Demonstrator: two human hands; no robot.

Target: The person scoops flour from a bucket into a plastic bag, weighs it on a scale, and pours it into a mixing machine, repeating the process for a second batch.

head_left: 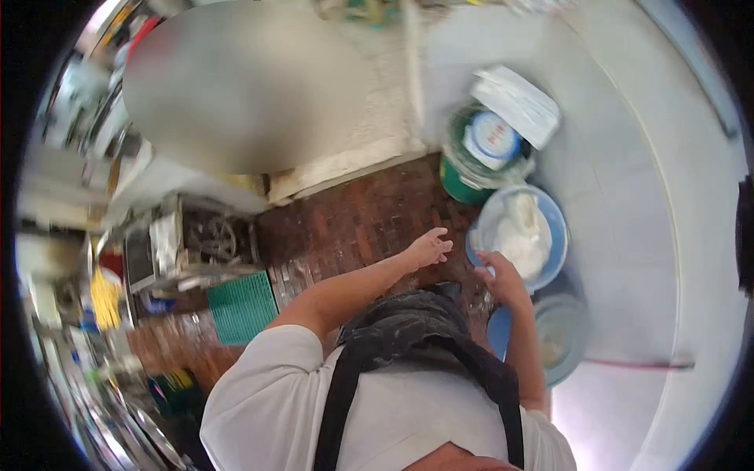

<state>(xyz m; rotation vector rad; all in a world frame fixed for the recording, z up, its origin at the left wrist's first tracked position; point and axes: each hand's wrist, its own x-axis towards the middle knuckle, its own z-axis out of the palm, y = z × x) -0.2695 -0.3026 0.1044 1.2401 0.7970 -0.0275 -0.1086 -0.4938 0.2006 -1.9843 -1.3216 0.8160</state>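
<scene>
My left hand [430, 248] hangs over the brick-patterned floor [338, 216], its fingers apart and nothing in them. To its right, my right hand [503, 280] is at the near left edge of a blue tub [559, 235], with thumb and fingers spread. Whether it touches the rim I cannot tell. White powder [522, 247] and a pale scoop-like item [521, 210] are inside the tub.
Beyond the tub stands a green bin [462, 182] with a round-labelled package [495, 140] and a white bag [518, 104] on top. A lidded container [559, 334] is beside my right forearm. A green crate [242, 308] and metal shelving [206, 235] are at left.
</scene>
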